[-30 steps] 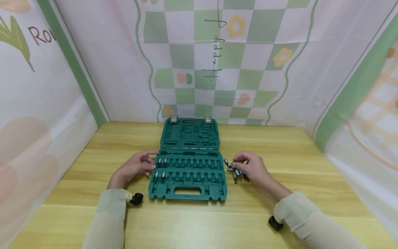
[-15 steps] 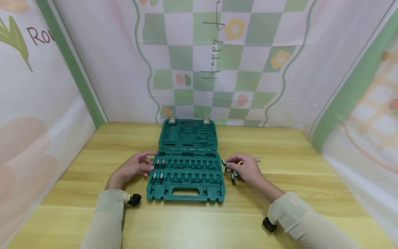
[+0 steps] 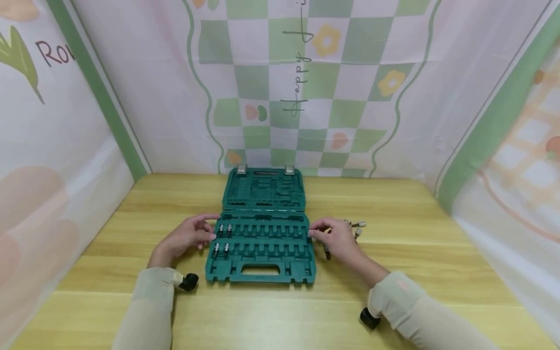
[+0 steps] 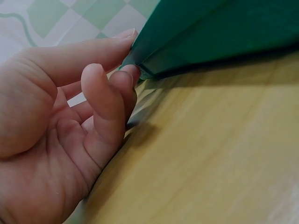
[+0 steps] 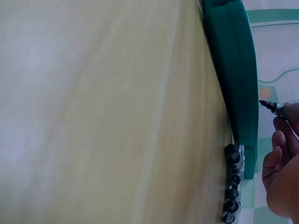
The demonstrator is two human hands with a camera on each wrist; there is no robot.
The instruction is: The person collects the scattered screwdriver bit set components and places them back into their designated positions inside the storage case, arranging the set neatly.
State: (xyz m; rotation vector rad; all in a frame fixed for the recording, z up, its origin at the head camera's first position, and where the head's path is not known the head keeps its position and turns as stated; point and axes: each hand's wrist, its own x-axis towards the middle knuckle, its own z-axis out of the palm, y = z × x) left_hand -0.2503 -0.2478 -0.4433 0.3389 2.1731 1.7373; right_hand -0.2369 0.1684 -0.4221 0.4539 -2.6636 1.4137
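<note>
The right hand (image 3: 339,239) pinches a small bit (image 5: 271,107) in its curled fingertips at the right edge of the open green case (image 3: 262,243) on the table (image 3: 393,204), while the left hand (image 3: 185,238), fingers loosely curled, touches the case's left edge and grips nothing.

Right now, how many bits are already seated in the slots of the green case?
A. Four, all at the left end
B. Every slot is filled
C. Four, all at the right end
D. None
A: in the head view the green case holds two bits in its upper row and two in its lower row, all at the left end; the other slots are empty.
</note>
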